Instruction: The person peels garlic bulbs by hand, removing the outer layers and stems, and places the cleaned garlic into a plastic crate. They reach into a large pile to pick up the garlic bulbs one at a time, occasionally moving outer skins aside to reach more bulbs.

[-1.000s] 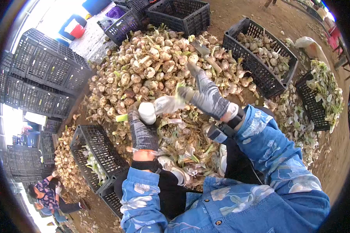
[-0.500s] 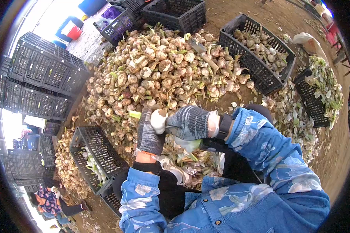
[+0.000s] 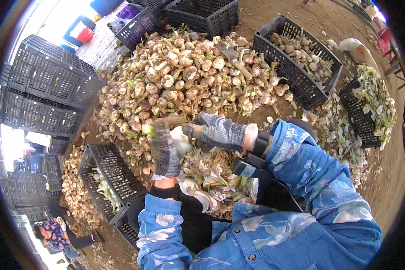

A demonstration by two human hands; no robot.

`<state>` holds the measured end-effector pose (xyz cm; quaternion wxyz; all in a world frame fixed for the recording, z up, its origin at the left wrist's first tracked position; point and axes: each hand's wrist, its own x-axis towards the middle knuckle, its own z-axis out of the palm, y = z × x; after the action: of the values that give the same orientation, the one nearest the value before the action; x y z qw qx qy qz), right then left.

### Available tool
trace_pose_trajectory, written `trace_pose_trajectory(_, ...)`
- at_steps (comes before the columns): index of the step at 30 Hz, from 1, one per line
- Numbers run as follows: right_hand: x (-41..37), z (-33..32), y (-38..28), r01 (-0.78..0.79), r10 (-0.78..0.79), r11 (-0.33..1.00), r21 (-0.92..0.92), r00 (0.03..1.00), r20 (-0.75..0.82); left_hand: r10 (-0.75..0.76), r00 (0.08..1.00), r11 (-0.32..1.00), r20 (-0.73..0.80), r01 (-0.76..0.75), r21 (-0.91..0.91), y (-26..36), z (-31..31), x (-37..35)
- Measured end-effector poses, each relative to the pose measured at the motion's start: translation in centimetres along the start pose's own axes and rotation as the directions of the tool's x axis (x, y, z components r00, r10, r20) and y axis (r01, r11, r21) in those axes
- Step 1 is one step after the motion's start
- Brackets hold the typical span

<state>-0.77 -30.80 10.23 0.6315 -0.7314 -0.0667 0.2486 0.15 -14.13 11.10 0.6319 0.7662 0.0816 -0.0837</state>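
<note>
My left hand (image 3: 164, 150), in a grey knit glove, is closed around a white peeled garlic bulb (image 3: 181, 141). A green stem end (image 3: 147, 129) sticks out on the left side of that hand. My right hand (image 3: 222, 131), gloved the same way, is at the bulb's right side with its fingers curled; whether anything is pinched in them is hidden. Both hands are just in front of a large heap of unpeeled garlic (image 3: 180, 76). Below them, loose garlic skins (image 3: 216, 173) lie in my lap area.
A wooden-handled blade (image 3: 240, 67) lies on the heap. Black crates stand around: one with garlic (image 3: 261, 47) at right, one with peeled white stems (image 3: 117, 166) at left, one heaped with peelings (image 3: 360, 121). Stacked crates (image 3: 49, 85) rise at left. Another person (image 3: 58, 231) sits lower left.
My hands have parted slightly, the left tilting the bulb. A whitish-green peel strip that hung below my right hand is gone from there.
</note>
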Motion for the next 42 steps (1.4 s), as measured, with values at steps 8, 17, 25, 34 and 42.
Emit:
trace_pose_trajectory(8, -0.3, -0.8, -0.8, 0.021, -0.026, 0.999, 0.049, 0.995, 0.099, 0.749, 0.599, 0.364, 0.282, -0.729, 0.581, -6.6, -2.2, 2.5)
trace_pose_trajectory(17, -0.6, -1.6, -0.7, 0.050, -0.054, 0.998, 0.030, 0.981, 0.184, 0.134, 0.981, 0.987, 0.143, -0.144, 0.068, 0.2, 0.3, -0.6)
trace_pose_trajectory(25, -0.7, -1.9, -2.1, -0.119, 0.103, 0.984, 0.131, 0.987, 0.127, 0.457, 0.888, 0.848, 0.053, -0.453, 0.274, -4.5, -0.7, 1.8)
trace_pose_trajectory(34, -0.4, -0.4, 0.0, 0.183, -0.317, 0.899, -0.397, 0.899, -0.304, 0.225, 0.974, 0.950, -0.016, -0.215, 0.228, -1.1, 1.5, -0.4)
trace_pose_trajectory(42, 0.3, -2.0, -0.4, -0.045, 0.111, 0.838, 0.544, 0.990, -0.090, -0.088, 0.990, 0.791, 0.115, 0.139, -0.595, -0.6, 0.5, 0.6)
